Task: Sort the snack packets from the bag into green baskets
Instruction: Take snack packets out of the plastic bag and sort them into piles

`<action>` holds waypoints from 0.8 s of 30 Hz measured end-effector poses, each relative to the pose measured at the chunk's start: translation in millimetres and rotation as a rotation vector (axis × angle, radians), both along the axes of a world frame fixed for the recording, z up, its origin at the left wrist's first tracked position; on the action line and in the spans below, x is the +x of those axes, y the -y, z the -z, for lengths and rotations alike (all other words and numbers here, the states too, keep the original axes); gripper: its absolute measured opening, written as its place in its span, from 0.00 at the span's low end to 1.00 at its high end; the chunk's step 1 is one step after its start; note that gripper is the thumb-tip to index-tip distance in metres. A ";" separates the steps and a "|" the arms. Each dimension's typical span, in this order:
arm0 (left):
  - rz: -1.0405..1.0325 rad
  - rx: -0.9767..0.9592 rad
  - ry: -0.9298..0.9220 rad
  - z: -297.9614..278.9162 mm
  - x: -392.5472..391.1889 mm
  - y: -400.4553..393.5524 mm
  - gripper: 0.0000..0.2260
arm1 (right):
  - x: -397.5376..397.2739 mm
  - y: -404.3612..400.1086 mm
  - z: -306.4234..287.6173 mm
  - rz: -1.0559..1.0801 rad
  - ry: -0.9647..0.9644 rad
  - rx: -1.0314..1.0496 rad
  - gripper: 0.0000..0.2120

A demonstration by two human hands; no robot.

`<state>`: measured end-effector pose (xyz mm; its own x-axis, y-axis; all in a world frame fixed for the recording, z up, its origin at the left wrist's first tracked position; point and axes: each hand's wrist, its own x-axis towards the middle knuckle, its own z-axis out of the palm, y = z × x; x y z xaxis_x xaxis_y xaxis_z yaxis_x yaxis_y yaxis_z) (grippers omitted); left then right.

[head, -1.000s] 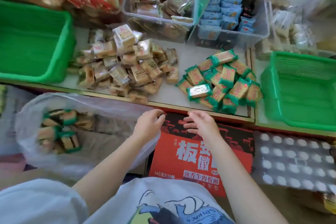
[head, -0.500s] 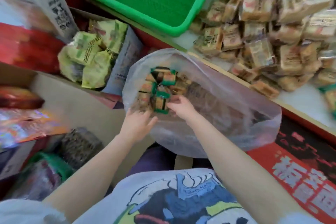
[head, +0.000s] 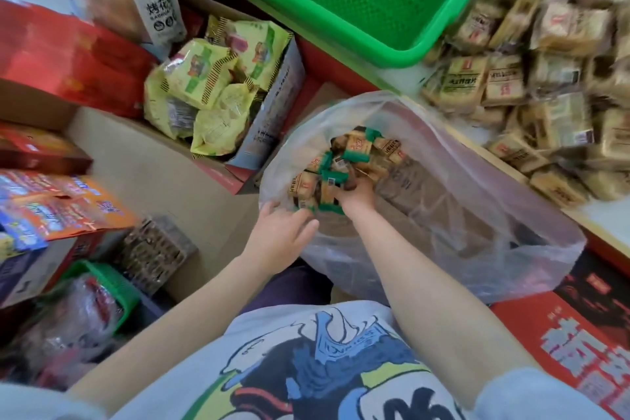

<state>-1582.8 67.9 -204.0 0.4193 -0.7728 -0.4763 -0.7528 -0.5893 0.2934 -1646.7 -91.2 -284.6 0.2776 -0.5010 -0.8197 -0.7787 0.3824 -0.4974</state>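
Observation:
A clear plastic bag (head: 477, 215) lies open below the counter edge, with several green-ended and brown snack packets (head: 354, 157) heaped in its mouth. My right hand (head: 354, 196) is inside the bag, fingers curled around a handful of those packets. My left hand (head: 281, 232) rests on the bag's near rim, fingers spread, beside a green packet end. An empty green basket (head: 419, 51) sits on the counter above the bag. A pile of brown packets (head: 531, 89) lies on the counter to the right.
A cardboard box of yellow-green snack bags (head: 208, 92) stands left of the bag. Red and orange packages (head: 61, 208) fill the far left. A red printed carton (head: 579, 341) lies at lower right. A small green basket under plastic (head: 102, 290) sits at lower left.
The view swung from the counter down to the bag. My right hand went into the bag and closed around packets; my left hand moved up to the rim.

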 end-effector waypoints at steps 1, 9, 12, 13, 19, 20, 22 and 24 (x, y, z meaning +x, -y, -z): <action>0.003 -0.004 -0.001 -3.2 -2.1 1.3 0.30 | -0.9 1.5 -0.2 0.007 -0.007 0.010 0.19; -0.065 -0.233 -0.051 -23.8 -31.5 37.9 0.29 | -67.8 41.9 -60.4 0.215 0.185 0.074 0.18; 0.080 -0.391 -0.101 -39.6 -60.0 77.6 0.32 | -118.6 67.6 -101.2 0.394 0.353 0.146 0.18; 0.108 -0.450 -0.100 -45.8 -74.0 92.7 0.29 | -137.2 77.0 -111.5 0.418 0.397 0.164 0.15; 0.025 -0.603 -0.244 -89.1 -170.3 192.8 0.13 | -265.0 127.5 -148.3 0.530 0.407 0.097 0.17; -0.080 -0.549 -0.361 -97.2 -187.0 211.4 0.11 | -287.9 135.2 -149.1 0.581 0.395 0.083 0.21; -0.289 -0.412 -0.603 -107.9 -219.3 246.7 0.11 | -331.9 147.0 -151.9 0.717 0.446 0.088 0.25; -0.357 -0.305 -0.726 -105.7 -250.2 277.6 0.15 | -372.7 157.3 -158.9 0.812 0.518 0.092 0.26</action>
